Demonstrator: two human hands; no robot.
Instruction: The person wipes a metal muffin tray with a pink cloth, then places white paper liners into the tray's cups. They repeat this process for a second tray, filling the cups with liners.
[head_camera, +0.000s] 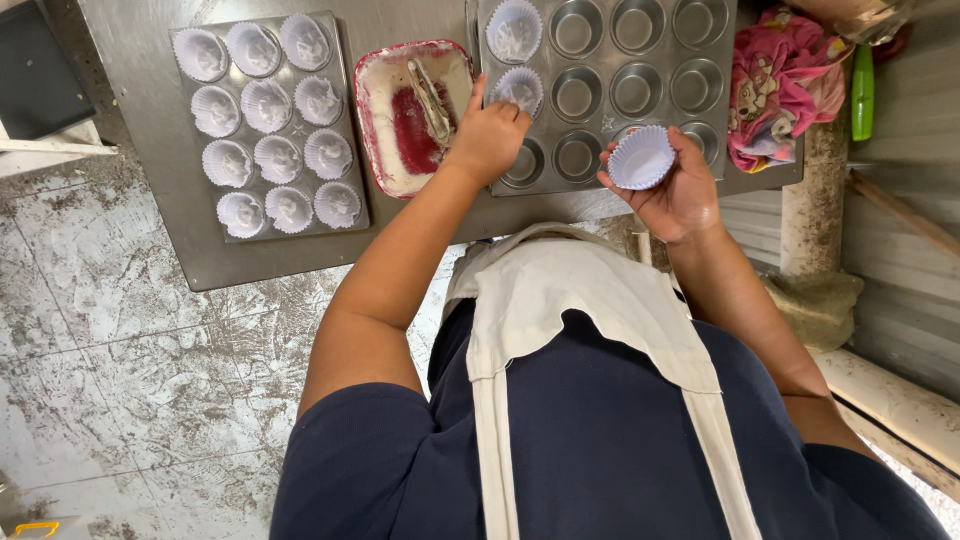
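**Lining the second muffin tin**

Nearest to us hangs our cream apron (560, 300) over a dark blue shirt (600, 440), and both forearms reach out to the steel table (150, 90).

Our right hand (672, 190) is cupped palm-up, fingers loosely curled around an empty white paper liner (641, 158), which it holds just above the near edge of the grey muffin tin (655, 75). Our left hand (488, 135) rests at the tin's left edge with the fingers bent; its fingertips touch a liner already seated in a cup (518, 88). We cannot tell whether it is pinching that liner or only pressing on it. Another seated liner (514, 30) sits in the cup beyond; the remaining cups are bare metal.

Just left of that hand lies a rectangular dish (412, 115) smeared with pale and red batter, a utensil (430, 100) lying in it. Further left sits a second tin (266, 120), every cup lined and filled. At the table's far right corner lies a pink cloth (780, 80), beside it a green object (862, 92).
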